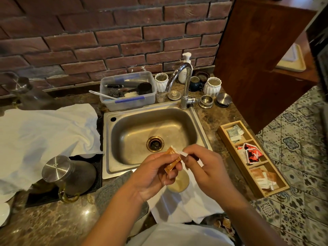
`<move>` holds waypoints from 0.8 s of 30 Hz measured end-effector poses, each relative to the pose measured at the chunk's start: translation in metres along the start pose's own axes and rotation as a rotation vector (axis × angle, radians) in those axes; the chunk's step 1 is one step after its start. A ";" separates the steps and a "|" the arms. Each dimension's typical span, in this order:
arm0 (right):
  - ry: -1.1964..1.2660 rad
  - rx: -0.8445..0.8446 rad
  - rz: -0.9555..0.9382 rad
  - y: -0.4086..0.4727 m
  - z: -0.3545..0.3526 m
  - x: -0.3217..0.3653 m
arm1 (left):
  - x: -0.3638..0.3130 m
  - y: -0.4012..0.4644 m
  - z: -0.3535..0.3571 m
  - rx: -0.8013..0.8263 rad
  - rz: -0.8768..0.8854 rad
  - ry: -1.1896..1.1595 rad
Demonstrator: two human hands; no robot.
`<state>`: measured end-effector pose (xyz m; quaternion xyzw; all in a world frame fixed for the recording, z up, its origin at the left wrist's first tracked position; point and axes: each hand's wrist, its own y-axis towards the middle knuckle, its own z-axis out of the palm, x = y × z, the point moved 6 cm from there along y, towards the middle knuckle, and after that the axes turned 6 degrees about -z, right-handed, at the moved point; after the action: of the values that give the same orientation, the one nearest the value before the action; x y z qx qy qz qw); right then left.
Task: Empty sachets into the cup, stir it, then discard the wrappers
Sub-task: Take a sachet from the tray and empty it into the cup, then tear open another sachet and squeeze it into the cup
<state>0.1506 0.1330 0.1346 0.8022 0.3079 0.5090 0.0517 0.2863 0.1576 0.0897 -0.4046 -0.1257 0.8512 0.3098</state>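
Observation:
My left hand (150, 174) grips an orange-brown sachet (173, 159) at the sink's front edge. My right hand (205, 167) pinches the sachet's white torn top strip (182, 153). Below both hands stands the cup (179, 183), pale liquid inside, mostly hidden by my fingers, on a white cloth (186, 206). To the right, a wooden tray (230, 146) holds more sachets in three compartments: grey, red and orange. Used wrappers lie in a bin (223, 224) near my waist.
A steel sink (195, 119) with a chrome tap (184, 86) lies ahead. A steel-lidded glass carafe (71, 174) sits on a black mat at left, beside a large white cloth (44, 135). A plastic tub (127, 102), white jars and a soap bottle line the brick wall.

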 end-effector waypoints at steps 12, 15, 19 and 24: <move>-0.022 -0.190 0.063 -0.012 0.005 -0.010 | 0.007 0.007 0.001 -0.040 -0.016 -0.060; 0.375 -0.204 0.300 -0.018 0.014 -0.018 | 0.008 0.008 0.001 -0.066 -0.004 -0.006; 0.739 -0.259 0.522 -0.028 0.024 -0.028 | 0.010 0.010 0.001 -0.075 -0.004 0.023; 1.016 -0.391 0.614 -0.033 0.003 -0.047 | 0.007 0.011 0.002 -0.124 0.037 0.101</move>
<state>0.1251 0.1344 0.0832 0.4874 -0.0496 0.8655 -0.1039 0.2764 0.1539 0.0820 -0.4677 -0.1551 0.8258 0.2744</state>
